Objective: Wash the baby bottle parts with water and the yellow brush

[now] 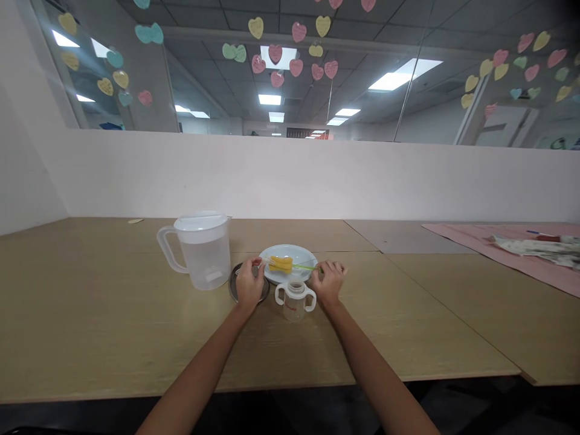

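Currently, one yellow-headed brush [281, 264] is held crosswise over one pale plate [289, 248]; whether the plate is touched cannot be told. Its green handle is gripped by the closed right hand [329, 280], while one small whitish piece [266, 261] at the yellow end is pinched by the left hand [250, 284]. One two-handled cup [293, 309] is placed in front of the plate, and one dark round dish [232, 285] is partly covered by the left hand. Farther left, one pitcher [206, 260] is seen.
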